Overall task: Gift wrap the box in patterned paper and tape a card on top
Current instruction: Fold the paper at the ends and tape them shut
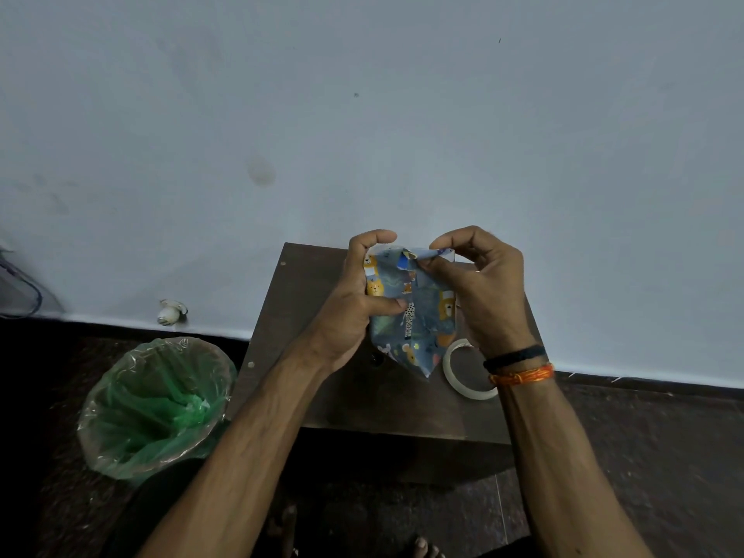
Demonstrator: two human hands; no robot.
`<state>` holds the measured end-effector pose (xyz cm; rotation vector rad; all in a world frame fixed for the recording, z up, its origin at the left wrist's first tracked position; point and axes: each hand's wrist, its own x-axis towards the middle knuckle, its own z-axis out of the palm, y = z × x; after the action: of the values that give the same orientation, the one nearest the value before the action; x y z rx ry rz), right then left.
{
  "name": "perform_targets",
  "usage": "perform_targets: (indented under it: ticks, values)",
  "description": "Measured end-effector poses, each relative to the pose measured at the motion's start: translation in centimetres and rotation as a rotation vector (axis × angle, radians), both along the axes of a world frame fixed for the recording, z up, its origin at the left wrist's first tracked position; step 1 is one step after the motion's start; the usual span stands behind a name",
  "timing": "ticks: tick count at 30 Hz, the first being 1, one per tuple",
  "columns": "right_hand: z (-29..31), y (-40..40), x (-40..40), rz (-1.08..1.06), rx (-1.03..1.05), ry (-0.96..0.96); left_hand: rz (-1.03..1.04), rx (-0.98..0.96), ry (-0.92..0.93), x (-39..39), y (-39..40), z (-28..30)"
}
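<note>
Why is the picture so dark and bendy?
Head view: dim room light, so the floor and table go near black; the wide lens curves the wall's base; the bin looks soft; the paper in both hands stays fairly clear.

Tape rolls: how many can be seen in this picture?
1. The tape roll lies on the table, under the right hand, partly hidden by the wrist. Others may be hidden.

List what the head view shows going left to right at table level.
Bin with green liner → left hand → wrapped box → right hand, with the tape roll on the table below it.
</note>
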<state>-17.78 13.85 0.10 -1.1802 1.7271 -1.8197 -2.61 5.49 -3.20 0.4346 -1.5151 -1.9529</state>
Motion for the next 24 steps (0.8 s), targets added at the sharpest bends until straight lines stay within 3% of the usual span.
perform_targets:
  ticks: [9, 12, 16, 19, 24]
  values:
    - [-0.1, -0.3, 0.4, -0.013, -0.110, 0.079, 0.067, 0.035, 0.154, 0.6, -0.2, 1.1]
    - [-1.1, -0.8, 1.3, -0.017, -0.214, 0.107, 0.181, -0.076, 0.151, 0.9, -0.8, 0.4]
    - [-4.6, -0.9, 1.7, 0.053, -0.297, -0.037, 0.271, -0.331, 0.062, 1.1, -1.6, -2.0]
    - [-7.1, -0.5, 1.4, 0.088, -0.238, -0.062, 0.311, -0.479, -0.011, 1.3, -1.8, -4.3]
    - [-9.0, 1.3, 1.1, 0.124, -0.074, -0.005, 0.340, -0.528, -0.117, 1.9, -1.3, -6.6]
